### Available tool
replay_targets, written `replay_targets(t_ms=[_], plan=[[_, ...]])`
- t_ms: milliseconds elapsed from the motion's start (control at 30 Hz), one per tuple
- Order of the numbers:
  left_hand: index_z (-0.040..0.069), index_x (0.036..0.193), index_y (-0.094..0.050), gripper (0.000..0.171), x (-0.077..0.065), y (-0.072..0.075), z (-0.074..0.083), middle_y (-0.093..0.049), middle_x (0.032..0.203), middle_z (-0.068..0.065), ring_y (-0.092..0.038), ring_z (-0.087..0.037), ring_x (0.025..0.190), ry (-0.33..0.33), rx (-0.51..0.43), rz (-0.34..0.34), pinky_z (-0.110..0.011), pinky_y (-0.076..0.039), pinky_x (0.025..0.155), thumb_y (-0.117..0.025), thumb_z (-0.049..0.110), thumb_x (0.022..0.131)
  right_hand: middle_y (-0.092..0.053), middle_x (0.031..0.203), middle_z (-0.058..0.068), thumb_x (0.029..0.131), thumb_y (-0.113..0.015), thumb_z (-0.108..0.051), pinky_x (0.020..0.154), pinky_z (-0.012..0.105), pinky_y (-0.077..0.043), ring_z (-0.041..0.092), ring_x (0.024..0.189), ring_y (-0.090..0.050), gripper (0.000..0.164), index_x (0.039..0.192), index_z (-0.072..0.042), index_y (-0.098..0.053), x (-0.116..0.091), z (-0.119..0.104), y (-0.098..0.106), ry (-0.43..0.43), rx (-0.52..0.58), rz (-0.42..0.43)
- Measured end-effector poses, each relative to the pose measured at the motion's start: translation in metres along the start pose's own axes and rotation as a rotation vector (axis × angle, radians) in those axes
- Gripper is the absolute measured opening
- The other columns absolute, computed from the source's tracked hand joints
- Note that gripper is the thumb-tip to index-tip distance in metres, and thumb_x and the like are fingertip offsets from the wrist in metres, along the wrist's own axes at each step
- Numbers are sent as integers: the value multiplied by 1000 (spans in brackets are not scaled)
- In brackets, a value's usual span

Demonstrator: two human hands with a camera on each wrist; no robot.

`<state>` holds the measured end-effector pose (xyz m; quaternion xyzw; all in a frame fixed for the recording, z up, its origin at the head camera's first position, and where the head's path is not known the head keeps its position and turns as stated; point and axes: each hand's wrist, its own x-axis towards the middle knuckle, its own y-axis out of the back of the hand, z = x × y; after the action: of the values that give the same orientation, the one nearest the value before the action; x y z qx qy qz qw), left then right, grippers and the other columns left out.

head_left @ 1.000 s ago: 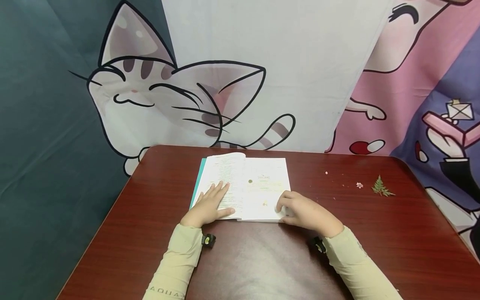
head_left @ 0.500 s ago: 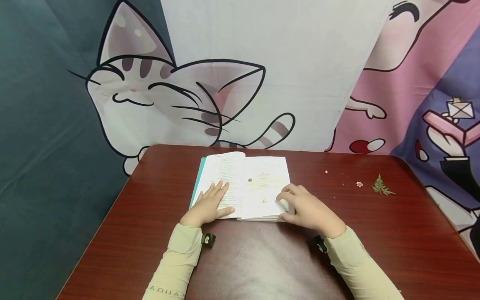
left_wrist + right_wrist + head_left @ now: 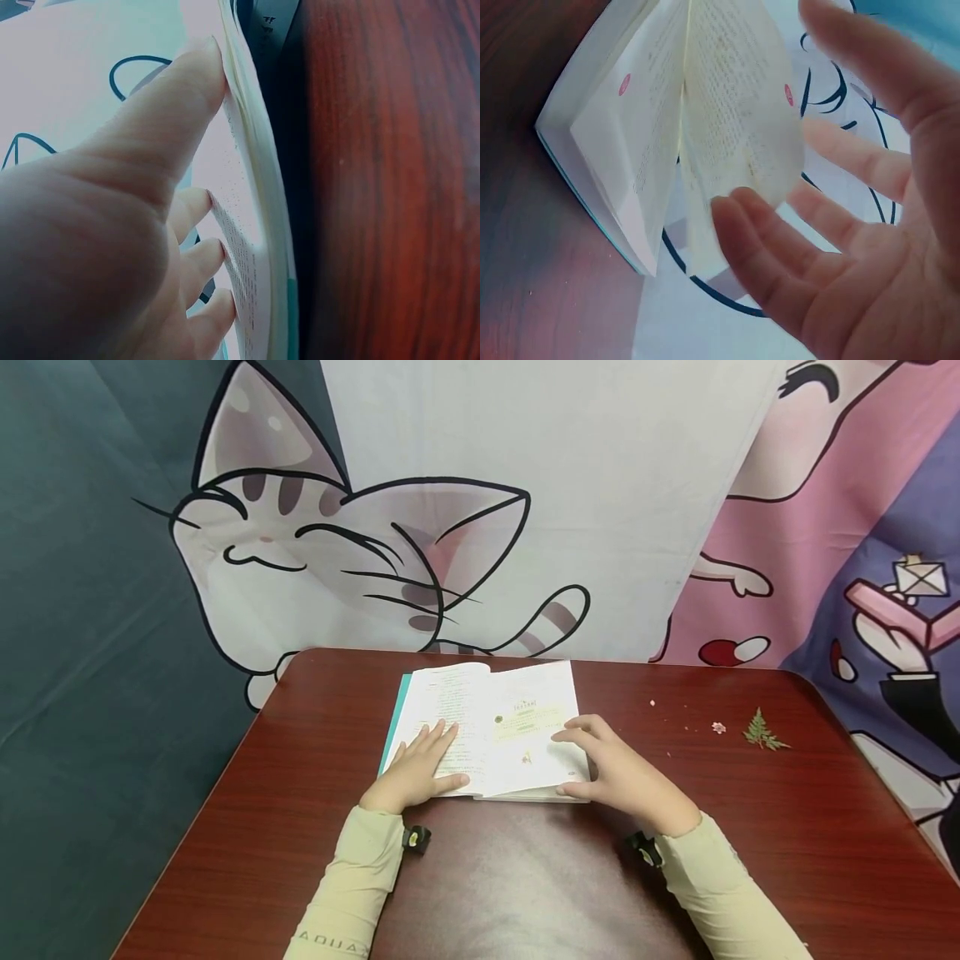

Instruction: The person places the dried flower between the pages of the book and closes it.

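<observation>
An open book (image 3: 525, 693) with printed pages and a teal cover edge lies on the table. My left hand (image 3: 412, 772) rests on its left page, fingers spread, the thumb near the lower edge; the left wrist view shows this thumb (image 3: 169, 105) against the paper. My right hand (image 3: 615, 768) is at the right page, thumb and fingers well apart. In the right wrist view a page (image 3: 735, 112) stands raised from the pages beneath, and the right fingertips (image 3: 731, 210) overlap its edge without pinching it. Whether they press on it is hard to tell.
The reddish-brown table (image 3: 285, 827) extends around the book. To the right lie a green fern leaf (image 3: 761, 732), a small pink flower (image 3: 718, 727) and tiny petal bits. A cartoon-printed curtain (image 3: 622, 510) hangs behind the table's far edge.
The right page has lifted off the pages below, its far corner rising. My right hand has shifted slightly up and right, its fingers spreading from the thumb. My left hand stays put.
</observation>
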<state>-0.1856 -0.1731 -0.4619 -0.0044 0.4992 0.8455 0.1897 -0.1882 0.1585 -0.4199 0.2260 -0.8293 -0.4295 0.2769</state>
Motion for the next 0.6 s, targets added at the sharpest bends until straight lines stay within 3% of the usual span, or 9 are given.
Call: replay_targets(t_ms=[133, 233, 367, 467, 600], plan=[[13, 163, -24, 86, 0, -1, -1, -16, 169, -14, -8, -40, 155, 0, -7, 4, -69, -9, 117, -66, 49, 96, -42, 142, 19, 80, -88, -16, 80, 41, -55, 27, 99, -58, 63, 134, -5, -59, 1, -1, -1, -21, 88, 64], [13, 163, -24, 86, 0, -1, -1, -16, 168, -14, -8, -40, 154, -2, -10, 4, -69, -9, 117, -66, 49, 96, -33, 151, 17, 87, -81, -12, 78, 40, -57, 25, 89, -57, 64, 143, -6, -52, 2, -3, -4, -101, 231, 106], [12, 162, -24, 86, 0, 0, -1, -16, 168, -15, -8, -41, 154, -4, -9, 5, -69, -10, 117, -66, 48, 96, -29, 157, 18, 96, -69, -9, 90, 41, -56, 34, 108, -62, 66, 154, -6, -39, 5, -6, -8, -260, 443, 200], [12, 162, -24, 86, 0, 0, 0, -16, 168, -15, -8, -41, 154, -5, -7, 6, -69, -10, 117, -65, 48, 96, -34, 155, 19, 102, -56, -8, 92, 30, -54, 28, 118, -59, 59, 156, -3, -32, 8, -9, -11, -418, 710, 251], [12, 162, -25, 86, 0, 0, -1, -16, 168, -15, -9, -41, 154, -5, -3, 4, -69, -10, 117, -65, 49, 96, -51, 137, 15, 106, -36, -7, 84, 24, -55, 17, 106, -63, 49, 154, 4, -30, 13, -11, -16, -549, 1167, 272]])
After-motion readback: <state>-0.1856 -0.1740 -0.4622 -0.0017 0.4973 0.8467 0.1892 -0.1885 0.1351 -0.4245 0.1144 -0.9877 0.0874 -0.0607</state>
